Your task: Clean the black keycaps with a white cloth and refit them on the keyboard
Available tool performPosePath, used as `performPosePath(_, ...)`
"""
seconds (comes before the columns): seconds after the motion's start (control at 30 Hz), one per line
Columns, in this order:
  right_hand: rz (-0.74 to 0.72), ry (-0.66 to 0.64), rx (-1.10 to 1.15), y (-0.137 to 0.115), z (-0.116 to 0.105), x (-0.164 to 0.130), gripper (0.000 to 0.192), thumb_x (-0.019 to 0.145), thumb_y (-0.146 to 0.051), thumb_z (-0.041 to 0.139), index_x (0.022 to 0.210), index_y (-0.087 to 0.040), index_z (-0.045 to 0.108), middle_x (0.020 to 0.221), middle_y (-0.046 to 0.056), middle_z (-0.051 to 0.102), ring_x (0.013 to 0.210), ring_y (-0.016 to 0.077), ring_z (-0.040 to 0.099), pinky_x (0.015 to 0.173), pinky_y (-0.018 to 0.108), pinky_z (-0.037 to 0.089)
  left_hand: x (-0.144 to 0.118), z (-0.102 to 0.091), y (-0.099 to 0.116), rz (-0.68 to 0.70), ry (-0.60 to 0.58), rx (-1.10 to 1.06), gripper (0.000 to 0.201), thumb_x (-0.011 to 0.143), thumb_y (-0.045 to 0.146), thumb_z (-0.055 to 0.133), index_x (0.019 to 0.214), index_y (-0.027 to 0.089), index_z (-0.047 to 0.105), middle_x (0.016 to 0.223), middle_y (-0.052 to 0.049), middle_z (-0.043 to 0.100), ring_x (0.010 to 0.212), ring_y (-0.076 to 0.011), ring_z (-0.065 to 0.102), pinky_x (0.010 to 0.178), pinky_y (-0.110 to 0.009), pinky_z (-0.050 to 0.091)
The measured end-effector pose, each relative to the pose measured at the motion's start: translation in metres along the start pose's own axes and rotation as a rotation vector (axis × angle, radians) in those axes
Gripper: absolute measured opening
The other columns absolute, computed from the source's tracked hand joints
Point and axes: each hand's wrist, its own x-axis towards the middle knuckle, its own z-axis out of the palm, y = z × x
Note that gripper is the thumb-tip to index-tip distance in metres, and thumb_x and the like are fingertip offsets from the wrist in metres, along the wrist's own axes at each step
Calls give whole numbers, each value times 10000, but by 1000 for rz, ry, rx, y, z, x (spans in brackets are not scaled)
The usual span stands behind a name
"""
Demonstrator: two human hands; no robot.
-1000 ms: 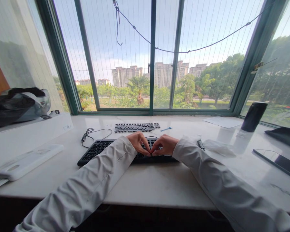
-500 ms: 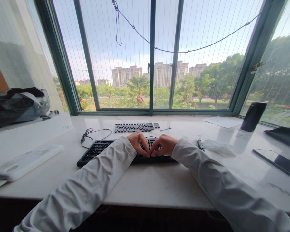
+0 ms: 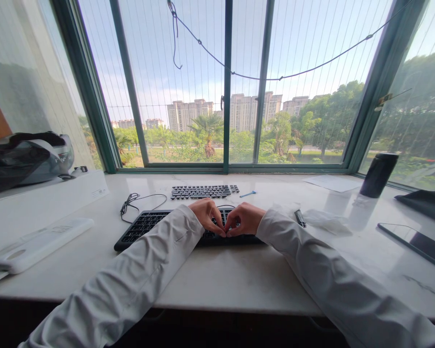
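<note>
Both hands meet at the near edge of the black keyboard [image 3: 155,227] in the middle of the sill: left hand [image 3: 208,215] and right hand [image 3: 243,218] curled, fingertips pinched together on a key; what they grip cannot be told. Bare marble sill [image 3: 224,275] lies near; loose keycaps [image 3: 202,191] sit farther, toward the window [image 3: 226,87]. A dark cylindrical cup [image 3: 378,175] stands far right, contents hidden; the white box [image 3: 43,200] at left carries print too small to read.
</note>
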Motion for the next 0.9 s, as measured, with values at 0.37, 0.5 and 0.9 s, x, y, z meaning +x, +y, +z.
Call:
performPosePath(0.37, 68, -59, 72, 4, -2, 1, 302, 603, -439, 703, 774, -193, 743, 602, -21, 646, 567, 90, 514, 523, 189, 345, 1, 2, 9, -137, -36, -178, 349, 528, 419, 765, 701, 117, 748, 468, 23, 548, 468, -49, 353, 472, -215, 255)
performPosePath(0.5, 64, -51, 88, 6, -1, 1, 318, 587, -456, 714, 763, -192, 746, 605, -18, 650, 574, 94, 520, 529, 194, 348, 4, 2, 3, -198, -87, -221, 444, 450, 447, 795, 720, 114, 678, 567, 19, 591, 531, -75, 463, 511, -201, 317)
performPosePath(0.9, 174, -173, 261, 10, 0, 3, 350, 671, -471, 652, 797, -153, 726, 670, 30, 683, 644, 140, 604, 554, 210, 405, 8, 2, -6, -237, -168, -185, 479, 466, 515, 768, 679, 134, 569, 598, 40, 539, 564, -76, 463, 539, -201, 327)
